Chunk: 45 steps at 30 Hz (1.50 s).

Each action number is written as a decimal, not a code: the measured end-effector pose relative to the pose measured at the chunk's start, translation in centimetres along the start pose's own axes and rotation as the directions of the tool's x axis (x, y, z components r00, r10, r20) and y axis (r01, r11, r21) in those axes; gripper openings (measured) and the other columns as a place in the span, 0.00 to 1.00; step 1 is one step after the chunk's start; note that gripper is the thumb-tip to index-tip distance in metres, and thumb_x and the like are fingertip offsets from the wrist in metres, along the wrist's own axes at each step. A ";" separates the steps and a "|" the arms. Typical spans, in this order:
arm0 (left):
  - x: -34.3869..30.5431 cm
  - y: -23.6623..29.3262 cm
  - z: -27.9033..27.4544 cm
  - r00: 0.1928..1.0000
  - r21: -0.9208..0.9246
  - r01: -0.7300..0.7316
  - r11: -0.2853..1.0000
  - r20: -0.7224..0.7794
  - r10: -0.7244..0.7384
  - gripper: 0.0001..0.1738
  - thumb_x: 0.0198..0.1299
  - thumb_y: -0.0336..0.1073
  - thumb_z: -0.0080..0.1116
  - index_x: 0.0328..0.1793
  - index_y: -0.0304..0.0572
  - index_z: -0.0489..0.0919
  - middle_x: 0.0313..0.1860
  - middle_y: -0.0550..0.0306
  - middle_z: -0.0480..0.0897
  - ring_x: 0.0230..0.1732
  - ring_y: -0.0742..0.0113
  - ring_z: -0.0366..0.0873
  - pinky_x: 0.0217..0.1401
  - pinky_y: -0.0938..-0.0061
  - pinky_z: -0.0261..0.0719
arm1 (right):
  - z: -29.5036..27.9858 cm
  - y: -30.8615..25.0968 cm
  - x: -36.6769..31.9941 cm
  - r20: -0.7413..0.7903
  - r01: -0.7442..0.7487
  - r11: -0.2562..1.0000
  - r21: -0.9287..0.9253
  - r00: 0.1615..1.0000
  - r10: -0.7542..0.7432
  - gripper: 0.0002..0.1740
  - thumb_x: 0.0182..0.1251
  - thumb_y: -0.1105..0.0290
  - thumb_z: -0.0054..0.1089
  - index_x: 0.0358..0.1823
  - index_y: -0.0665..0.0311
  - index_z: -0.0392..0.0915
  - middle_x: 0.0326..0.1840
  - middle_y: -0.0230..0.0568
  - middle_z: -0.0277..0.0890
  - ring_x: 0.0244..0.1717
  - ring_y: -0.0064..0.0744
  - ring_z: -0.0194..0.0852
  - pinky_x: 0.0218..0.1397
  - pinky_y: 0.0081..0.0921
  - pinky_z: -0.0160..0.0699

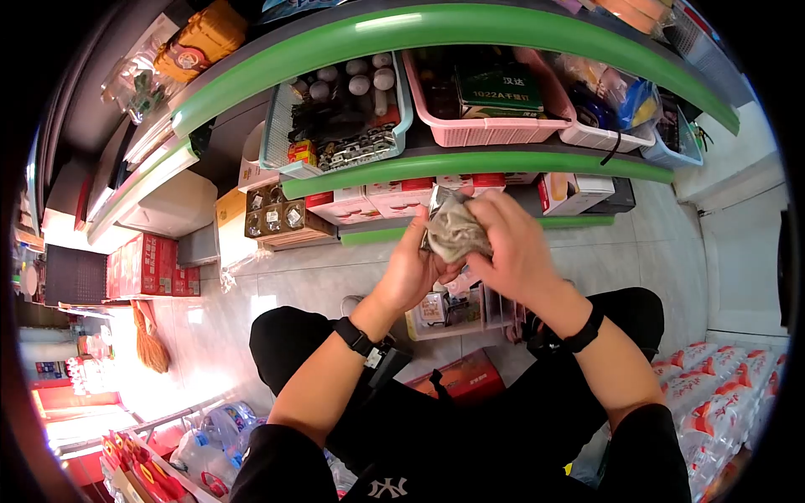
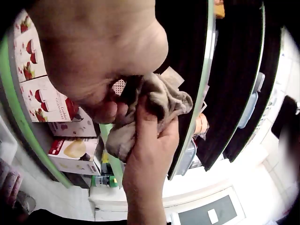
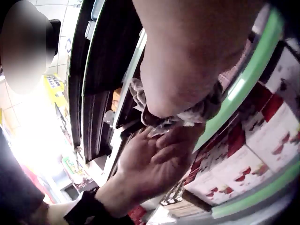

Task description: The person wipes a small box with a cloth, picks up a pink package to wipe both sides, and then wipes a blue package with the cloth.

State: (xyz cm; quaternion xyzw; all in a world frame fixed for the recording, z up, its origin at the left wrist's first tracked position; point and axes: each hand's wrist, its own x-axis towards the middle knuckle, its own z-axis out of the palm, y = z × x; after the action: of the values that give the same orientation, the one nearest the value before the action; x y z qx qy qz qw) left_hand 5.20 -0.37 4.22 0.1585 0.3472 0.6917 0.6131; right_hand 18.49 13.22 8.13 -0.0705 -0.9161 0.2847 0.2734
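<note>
Both hands meet in front of the lower shelf, around a crumpled grey cloth [image 1: 459, 230]. My right hand [image 1: 518, 251] grips this cloth from the right, thumb and fingers pressed into its folds; the left wrist view shows the same cloth [image 2: 161, 96] bunched under the right thumb. From the left, my left hand [image 1: 404, 272] holds a small object with a shiny silvery edge [image 1: 437, 199], mostly covered by the cloth, so its kind cannot be told. In the right wrist view the left hand's fingers [image 3: 171, 152] curl beneath the cloth [image 3: 138, 93].
Above the hands, a green-edged shelf bears a blue basket [image 1: 404, 101] of bulbs and hardware, and a pink basket [image 1: 495, 132]. White-and-red boxes [image 1: 398, 199] line the lower shelf. A clear plastic bin [image 1: 499, 314] and a red box [image 1: 470, 377] sit on the floor between the legs.
</note>
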 end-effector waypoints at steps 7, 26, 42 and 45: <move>0.0 0.5 -0.4 0.989 -0.001 0.040 0.999 0.139 -0.039 0.40 0.81 0.70 0.26 0.73 0.43 0.70 0.38 0.55 0.80 0.26 0.68 0.69 0.28 0.77 0.66 | -1.3 3.3 0.9 -0.203 -0.116 0.968 -0.223 0.977 0.071 0.21 0.64 0.70 0.67 0.56 0.68 0.74 0.55 0.56 0.76 0.56 0.59 0.78 0.59 0.46 0.79; 1.1 1.0 -2.4 0.887 0.193 -0.335 0.922 -0.267 0.378 0.24 0.85 0.50 0.43 0.61 0.37 0.80 0.52 0.55 0.87 0.52 0.68 0.85 0.58 0.67 0.83 | -0.8 5.5 -1.1 0.636 -0.508 0.778 0.369 0.748 0.187 0.31 0.86 0.46 0.47 0.64 0.68 0.82 0.62 0.46 0.85 0.63 0.37 0.80 0.68 0.35 0.77; 0.2 2.7 -1.0 0.928 0.229 -0.322 0.918 -0.117 0.355 0.21 0.83 0.46 0.45 0.61 0.35 0.79 0.56 0.55 0.84 0.52 0.70 0.81 0.58 0.72 0.77 | -1.7 -0.9 0.3 0.266 -0.418 0.639 0.646 0.908 0.324 0.13 0.83 0.63 0.58 0.49 0.68 0.79 0.40 0.25 0.77 0.42 0.16 0.73 0.45 0.19 0.75; 0.6 2.6 -1.8 0.908 0.434 -0.311 0.846 -0.129 0.400 0.17 0.81 0.42 0.46 0.60 0.38 0.80 0.48 0.57 0.86 0.43 0.73 0.79 0.50 0.75 0.77 | -5.4 -2.6 2.6 0.270 -0.464 0.471 0.750 0.865 0.423 0.15 0.80 0.60 0.62 0.56 0.64 0.83 0.46 0.28 0.83 0.45 0.18 0.80 0.50 0.20 0.82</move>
State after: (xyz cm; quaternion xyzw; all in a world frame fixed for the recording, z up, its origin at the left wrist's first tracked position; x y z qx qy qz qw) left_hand 2.02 -0.31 4.53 0.2677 0.5106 0.7199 0.3865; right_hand 19.31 14.41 14.51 -0.1693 -0.6469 0.7236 0.1708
